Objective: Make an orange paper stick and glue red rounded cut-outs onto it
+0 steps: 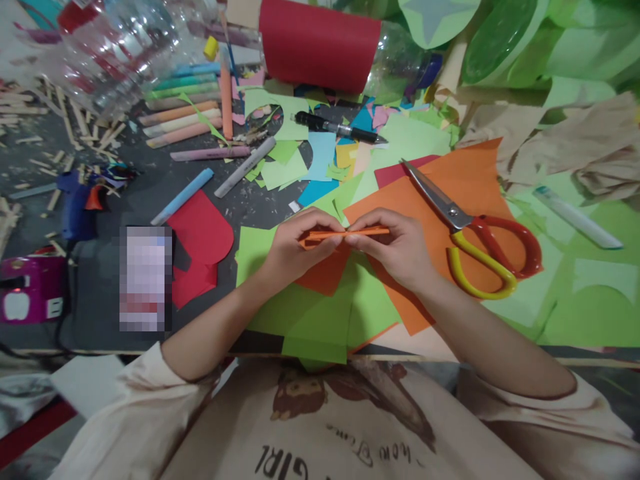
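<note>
Pinching orange paper (pixel 371 231) in left hand (pixel 303 243) and right hand (pixel 395 245), above green paper (pixel 285 307) on worktop (pixel 97 283), left of scissors (pixel 454 213).

The orange paper (pixel 371 232) (thin, seen edge-on) is pinched between both hands (pixel 299 243) (pixel 400 248).

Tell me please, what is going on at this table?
A person is holding a small piece of orange paper, seen nearly edge-on, between the fingers of the left hand and the right hand, above green sheets. The scissors lie to the right, mostly on a larger orange sheet, with no hand on them. Paper scraps and a black pen lie beyond the hands.
</note>
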Demonstrator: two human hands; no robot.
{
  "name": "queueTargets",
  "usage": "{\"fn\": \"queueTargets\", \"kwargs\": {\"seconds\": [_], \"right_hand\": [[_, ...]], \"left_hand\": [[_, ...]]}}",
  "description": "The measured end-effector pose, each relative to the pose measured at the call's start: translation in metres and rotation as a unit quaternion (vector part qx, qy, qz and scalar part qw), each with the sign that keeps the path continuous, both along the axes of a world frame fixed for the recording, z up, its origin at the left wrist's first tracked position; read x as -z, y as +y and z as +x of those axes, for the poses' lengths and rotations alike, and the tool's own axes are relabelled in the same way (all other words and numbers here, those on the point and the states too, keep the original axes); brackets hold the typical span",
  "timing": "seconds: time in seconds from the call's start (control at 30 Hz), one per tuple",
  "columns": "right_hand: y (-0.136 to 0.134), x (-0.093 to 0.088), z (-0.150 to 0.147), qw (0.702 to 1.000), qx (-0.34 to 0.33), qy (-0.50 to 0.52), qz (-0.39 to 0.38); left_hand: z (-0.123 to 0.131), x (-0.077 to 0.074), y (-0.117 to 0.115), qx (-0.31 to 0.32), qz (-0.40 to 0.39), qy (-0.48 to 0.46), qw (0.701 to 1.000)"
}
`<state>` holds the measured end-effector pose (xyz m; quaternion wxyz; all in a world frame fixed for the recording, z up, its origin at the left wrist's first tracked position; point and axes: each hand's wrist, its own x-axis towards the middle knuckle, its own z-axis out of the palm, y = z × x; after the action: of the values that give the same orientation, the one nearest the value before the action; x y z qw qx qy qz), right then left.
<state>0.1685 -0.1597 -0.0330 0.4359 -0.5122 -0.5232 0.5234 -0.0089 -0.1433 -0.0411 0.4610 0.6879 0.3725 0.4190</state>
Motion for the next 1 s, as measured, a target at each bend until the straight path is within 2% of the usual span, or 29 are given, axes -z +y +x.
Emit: {"fn": "queueTargets", "kwargs": {"seconds": [0.23,0.47,0.53,1.0], "right_hand": [[-0.0009,-0.0006,-0.0009,1.0,0.006,0.002,0.012],[0.0005,-0.001,0.0014,0.999,0.033,0.006,0.025],[0.0008,-0.0011,0.0021,0.999,0.042,0.016,0.028],[0.0018,-0.002,0.0016,0.999,0.043,0.016,0.013]], "left_hand": [[0.0004,-0.0009,0.0006,0.007,0.007,0.004,1.0],[0.0005,-0.0031,-0.001,-0.039,-0.148,-0.041,0.987],[0.0012,-0.0046,-0.0007,-0.053,-0.17,-0.058,0.982],[0.0024,-0.0072,-0.0004,-0.089,-0.179,-0.074,0.977]]}}
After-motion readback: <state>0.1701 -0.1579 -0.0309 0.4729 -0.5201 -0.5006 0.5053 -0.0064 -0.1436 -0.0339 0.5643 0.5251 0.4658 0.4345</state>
